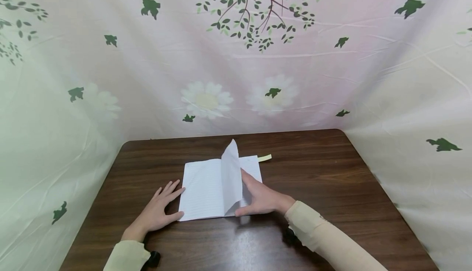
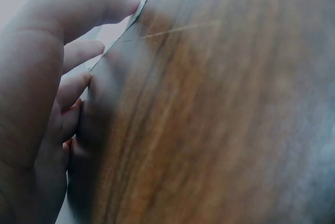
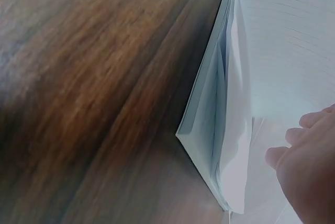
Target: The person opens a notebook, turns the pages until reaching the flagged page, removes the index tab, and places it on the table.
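Note:
An open notebook (image 1: 202,189) with faint ruled lines lies on the dark wooden table. One loose white leaf (image 1: 231,176) stands up near its middle, curved, between the two sides. My left hand (image 1: 160,209) is spread flat at the notebook's left edge, with thumb and index fingertip right at the page border. Over the right-hand page is my right hand (image 1: 259,197), its thumb near the bottom edge and its fingers reaching up beside the raised leaf, which partly hides them. In the right wrist view, its fingertips (image 3: 277,155) sit near the leaf without pinching it.
A pale yellow strip (image 1: 264,158) sticks out from the notebook's upper right edge. The wooden table (image 1: 313,172) reaches back to a fabric backdrop (image 1: 228,66) printed with leaves, birds and daisies, which also hangs along both sides.

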Motion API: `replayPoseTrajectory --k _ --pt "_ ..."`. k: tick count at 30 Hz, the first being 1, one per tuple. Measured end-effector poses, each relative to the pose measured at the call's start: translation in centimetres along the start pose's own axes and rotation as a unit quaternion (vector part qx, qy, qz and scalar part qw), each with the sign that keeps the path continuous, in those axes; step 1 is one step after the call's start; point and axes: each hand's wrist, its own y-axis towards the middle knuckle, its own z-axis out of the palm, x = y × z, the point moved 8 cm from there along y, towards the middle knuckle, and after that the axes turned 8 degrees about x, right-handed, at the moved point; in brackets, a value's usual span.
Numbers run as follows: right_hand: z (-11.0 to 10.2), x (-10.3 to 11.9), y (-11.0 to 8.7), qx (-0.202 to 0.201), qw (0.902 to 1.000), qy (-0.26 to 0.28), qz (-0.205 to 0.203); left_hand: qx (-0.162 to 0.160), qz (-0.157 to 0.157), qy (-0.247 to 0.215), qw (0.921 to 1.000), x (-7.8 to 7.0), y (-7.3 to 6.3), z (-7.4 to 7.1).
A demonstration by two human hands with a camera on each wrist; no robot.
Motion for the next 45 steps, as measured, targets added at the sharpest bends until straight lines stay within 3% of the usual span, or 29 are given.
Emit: replayPoseTrajectory --k 5,10,15,29,45 --pt "0.4 0.8 0.7 0.0 0.9985 -0.05 -0.02 -0.001 -0.001 0.004 1.0 0.0 0.0 0.0" --pt "1.4 0.8 0.9 0.028 0.9922 -0.12 0.019 -0.005 0.003 0.006 1.0 0.0 0.0 -0.1" --pt "2.5 0.4 1.0 0.065 0.9841 -0.152 0.066 0.002 -0.004 0.002 1.0 0.1 0.1 0.1" --pt "2.6 -0.2 0.1 0.079 0.98 -0.158 0.091 -0.008 0.006 0.007 0.9999 -0.1 -0.1 0.0" --pt "1.9 -1.4 -1.4 0.07 0.978 -0.16 0.113 0.008 -0.018 -0.011 0.9997 0.6 0.2 0.2"
